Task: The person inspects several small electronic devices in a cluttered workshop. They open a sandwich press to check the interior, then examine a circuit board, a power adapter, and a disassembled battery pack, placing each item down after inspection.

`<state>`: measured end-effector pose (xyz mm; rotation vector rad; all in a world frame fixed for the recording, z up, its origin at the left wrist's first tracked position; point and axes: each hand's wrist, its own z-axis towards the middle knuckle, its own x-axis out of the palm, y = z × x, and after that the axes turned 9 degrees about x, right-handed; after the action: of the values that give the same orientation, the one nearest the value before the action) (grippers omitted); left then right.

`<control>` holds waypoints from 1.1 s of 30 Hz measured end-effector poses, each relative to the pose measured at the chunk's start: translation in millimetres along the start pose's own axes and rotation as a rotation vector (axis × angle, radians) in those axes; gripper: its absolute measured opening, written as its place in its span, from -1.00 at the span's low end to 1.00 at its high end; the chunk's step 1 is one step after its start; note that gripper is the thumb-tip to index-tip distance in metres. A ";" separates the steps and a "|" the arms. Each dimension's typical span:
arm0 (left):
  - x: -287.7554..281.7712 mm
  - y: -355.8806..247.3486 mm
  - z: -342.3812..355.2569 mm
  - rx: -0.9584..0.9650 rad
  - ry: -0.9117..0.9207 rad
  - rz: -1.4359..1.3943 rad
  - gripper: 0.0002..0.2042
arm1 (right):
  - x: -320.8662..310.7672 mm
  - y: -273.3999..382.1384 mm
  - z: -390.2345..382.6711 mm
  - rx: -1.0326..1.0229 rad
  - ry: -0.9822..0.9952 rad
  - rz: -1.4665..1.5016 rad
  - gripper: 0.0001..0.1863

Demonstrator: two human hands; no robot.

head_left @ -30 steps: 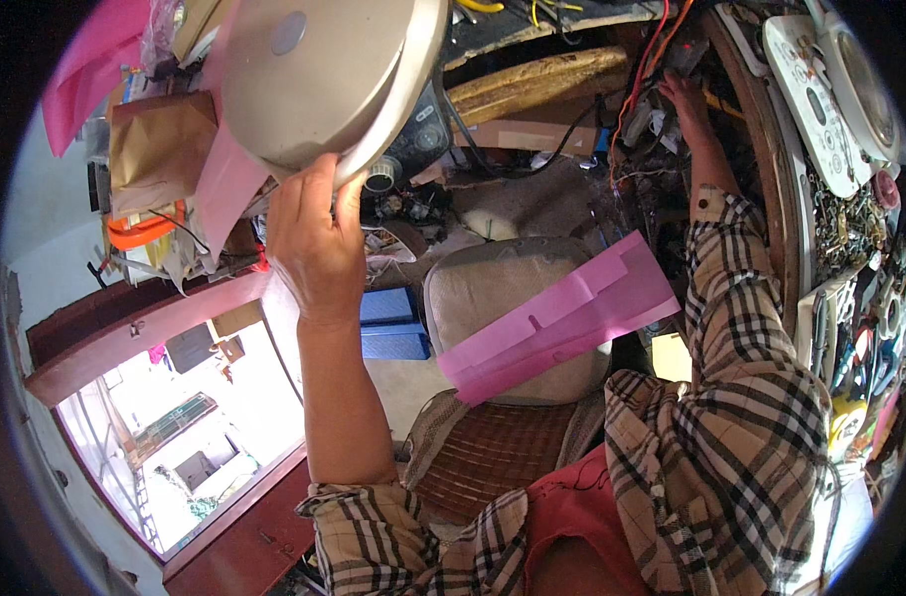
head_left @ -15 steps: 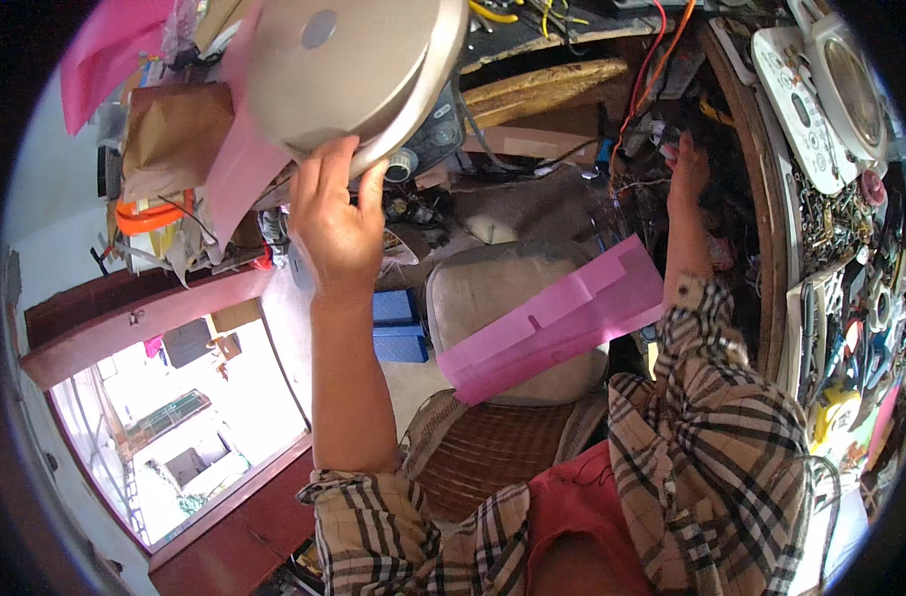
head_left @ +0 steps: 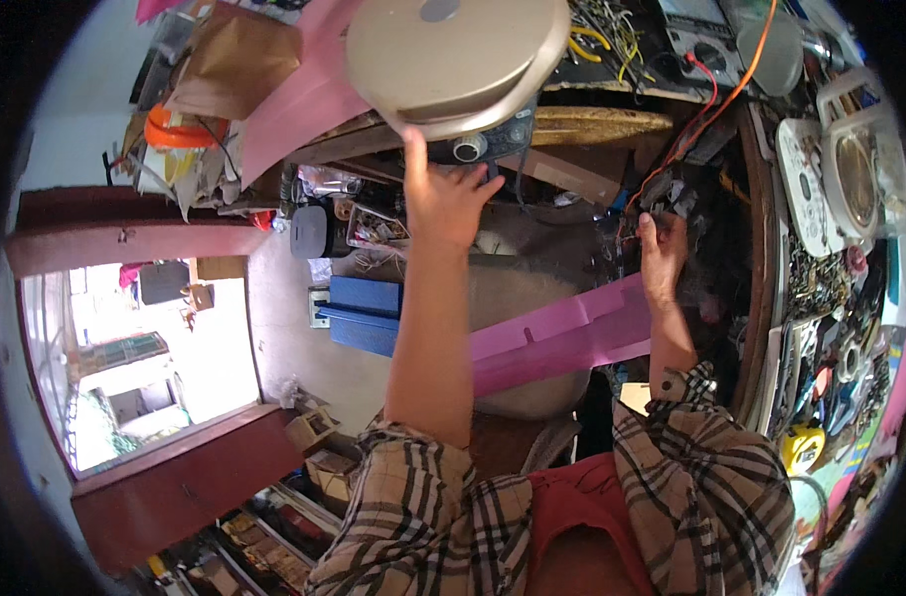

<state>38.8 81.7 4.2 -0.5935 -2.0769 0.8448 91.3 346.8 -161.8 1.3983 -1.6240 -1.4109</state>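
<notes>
The person's left hand (head_left: pixel 441 204) is spread beneath the round beige appliance (head_left: pixel 453 65) at the bench's (head_left: pixel 662 79) front edge. One of its fingers points up to the appliance's lower rim and seems to touch it; the others stand apart to the right, with nothing gripped between them. The appliance lies straight above that hand, its round top giving no clear long axis, and the left hand is much the nearer.

The right hand (head_left: pixel 662 253) is below the front edge, toward the right corner, in the dim space there. Its thumb and forefinger are close together, but whether they pinch anything cannot be told. The orange wire (head_left: pixel 752 72) runs long-ways from the bench top over the front edge, down and leftward, its lower part just left of those fingertips.

Counted: one beige appliance; one orange wire and one red wire (head_left: pixel 714 84) crossing the front edge; one dark box (head_left: pixel 508 139) with a pale round knob, just under the appliance's rim; two broad pink sheets, one below between the forearms (head_left: pixel 572 328), one left of the appliance (head_left: pixel 309 84); one yellow tape measure (head_left: pixel 803 447) at right.
</notes>
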 end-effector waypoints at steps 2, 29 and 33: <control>2.1 7.0 8.1 0.050 -0.060 -0.029 0.22 | 7.8 7.9 -6.4 -0.050 0.063 0.065 -0.63; 38.8 -3.9 -9.0 0.197 -0.181 -0.030 -0.08 | 65.6 84.6 16.5 -0.254 0.066 -0.231 -0.53; 14.0 -5.4 -32.2 0.145 -0.173 0.040 -0.15 | 97.7 98.5 48.4 0.164 0.295 0.259 -0.59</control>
<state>56.3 98.9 29.9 -0.4992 -2.1410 1.0934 -13.6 262.2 -103.4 1.3534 -1.6803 -0.8963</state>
